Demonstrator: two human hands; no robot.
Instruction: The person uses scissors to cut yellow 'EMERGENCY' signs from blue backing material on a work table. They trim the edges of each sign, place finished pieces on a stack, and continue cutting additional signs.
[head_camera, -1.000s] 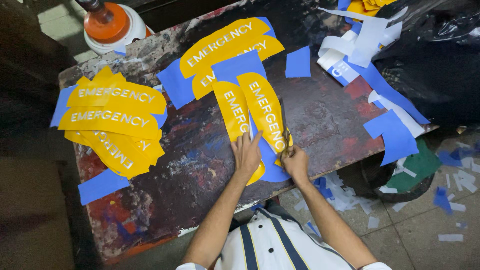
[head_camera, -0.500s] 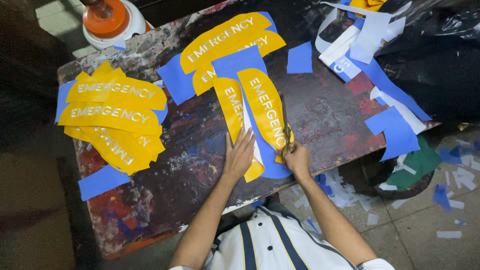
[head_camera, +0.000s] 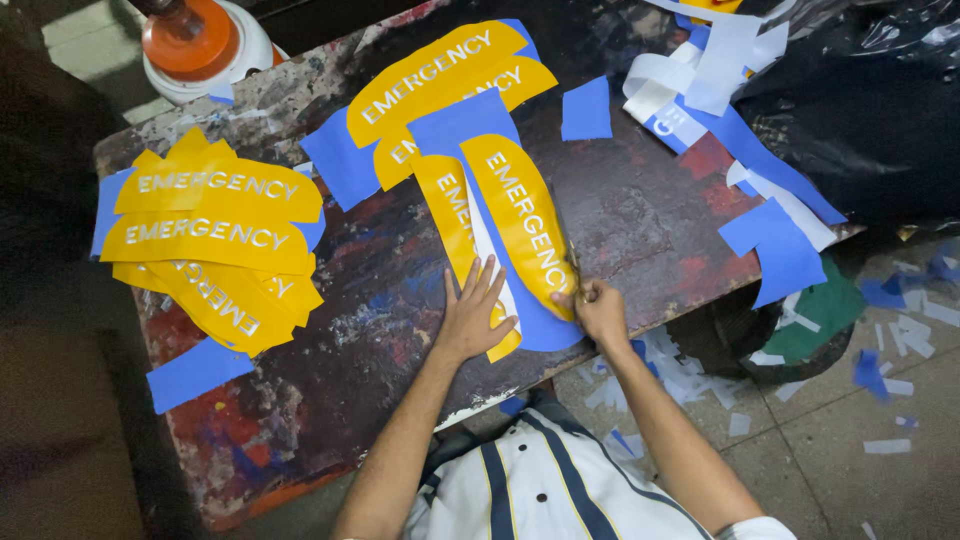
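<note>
Far left: stack of cut yellow stickers (head_camera: 215, 240) piled on table (head_camera: 650, 215), blue scraps poking out beneath, so a good batch looks finished. Blue scrap (head_camera: 195, 372) lying loose below stack. Orange-and-white tool (head_camera: 195, 45) at top left corner, off the work area.

Centre: two more yellow stickers on blue sheet (head_camera: 440, 95), uncut from backing as far as visible. Below them, strip (head_camera: 525, 225) under work: yellow sticker on blue backing, running toward table's near edge. Left hand (head_camera: 475, 315) flat, fingers spread, pressing sheet down, gripping nothing. Right hand (head_camera: 600, 310) closed on thin tool (head_camera: 578, 275), likely a blade, at strip's right edge near lower end. Cut seemingly partway along that edge; blue margin still attached round bottom, so trimming unfinished here, and top sheet left to do.

Right: small blue square (head_camera: 587, 108), white and blue offcuts (head_camera: 720, 70), black bag (head_camera: 860, 110). Floor scraps (head_camera: 900, 380) scattered. Offcuts near but clear of the strip.
</note>
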